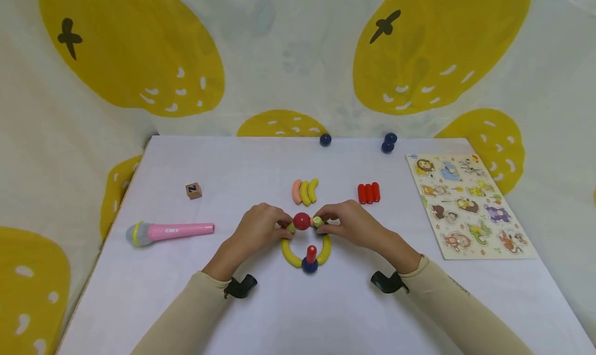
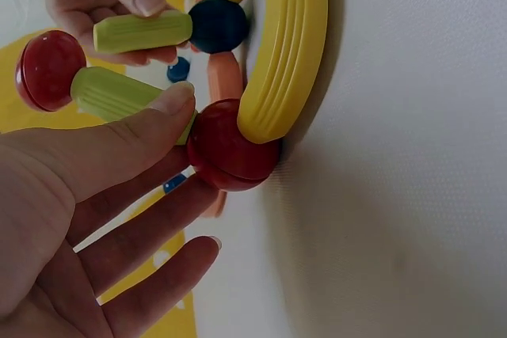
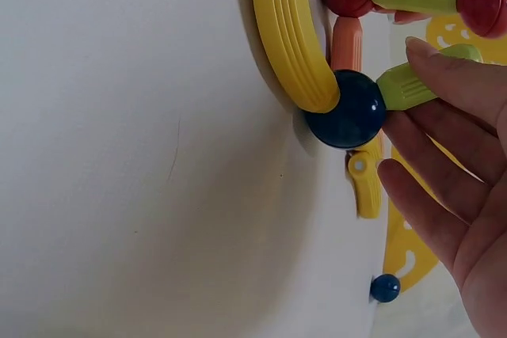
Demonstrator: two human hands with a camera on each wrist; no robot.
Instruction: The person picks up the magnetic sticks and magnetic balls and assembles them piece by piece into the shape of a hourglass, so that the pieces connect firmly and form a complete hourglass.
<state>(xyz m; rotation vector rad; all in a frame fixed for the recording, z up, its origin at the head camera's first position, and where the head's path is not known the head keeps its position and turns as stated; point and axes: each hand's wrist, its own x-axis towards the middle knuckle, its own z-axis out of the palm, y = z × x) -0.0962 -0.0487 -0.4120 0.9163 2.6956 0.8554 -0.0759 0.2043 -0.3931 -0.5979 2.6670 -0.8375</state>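
Note:
Between the hands stands a toy of balls and sticks on the white table. Two yellow curved sticks (image 1: 289,254) meet at a front dark blue ball (image 1: 309,266) that carries an upright red stick (image 1: 311,252). My left hand (image 1: 263,224) pinches a green stick (image 2: 119,96) rising from a red ball (image 2: 234,152), with another red ball (image 2: 51,70) on its top. My right hand (image 1: 352,224) holds a second green stick (image 3: 405,85) between thumb and fingers, set in a dark blue ball (image 3: 348,112). An orange stick (image 3: 346,43) links the two rear balls.
Beyond the toy lie several loose curved sticks (image 1: 304,193) and red sticks (image 1: 369,193). Dark blue balls (image 1: 325,139) sit at the back edge. A pink microphone (image 1: 181,231) and wooden letter block (image 1: 193,190) are left, an animal puzzle board (image 1: 470,205) right.

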